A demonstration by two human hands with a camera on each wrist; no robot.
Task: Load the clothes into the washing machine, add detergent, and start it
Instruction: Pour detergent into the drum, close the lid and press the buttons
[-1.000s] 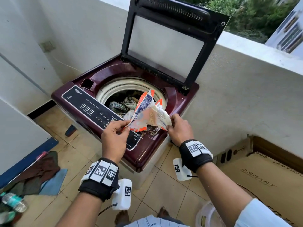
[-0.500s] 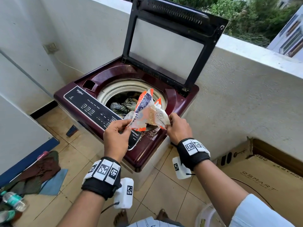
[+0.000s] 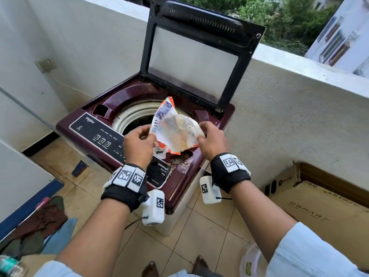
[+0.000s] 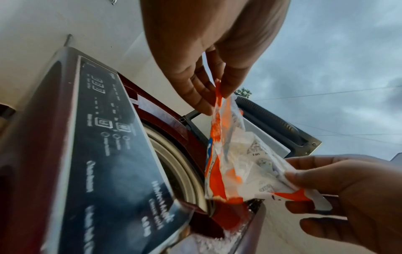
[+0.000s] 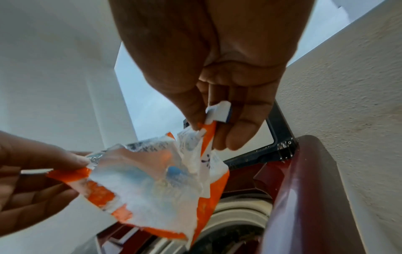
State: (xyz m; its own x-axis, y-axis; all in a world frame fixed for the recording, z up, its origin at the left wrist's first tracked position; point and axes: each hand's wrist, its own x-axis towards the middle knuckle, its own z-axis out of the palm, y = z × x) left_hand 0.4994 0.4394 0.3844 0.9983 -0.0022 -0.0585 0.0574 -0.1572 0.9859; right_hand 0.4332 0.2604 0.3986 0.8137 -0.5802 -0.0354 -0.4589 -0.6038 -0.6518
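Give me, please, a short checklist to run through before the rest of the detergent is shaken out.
1. Lid raised: ok.
2. Left hand pinches detergent packet: ok.
3. Right hand pinches the other edge: ok.
4. Packet mouth over detergent compartment: ok, powder lies there.
5. No powder spilt on the rim: cannot tell.
6. Clothes in drum: cannot tell, packet hides it.

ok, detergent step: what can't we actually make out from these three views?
- Drum contents: head view, the detergent packet and left hand cover most of the opening; dark in both wrist views.
- Detergent tray fill: packet overhangs it; blurred in the left wrist view.
- Powder left in the packet: crumpled film, unreadable anywhere.
- Control panel state: labels too small; wrist covers its near end.
- Right hand fingertips: behind the packet in the head view.
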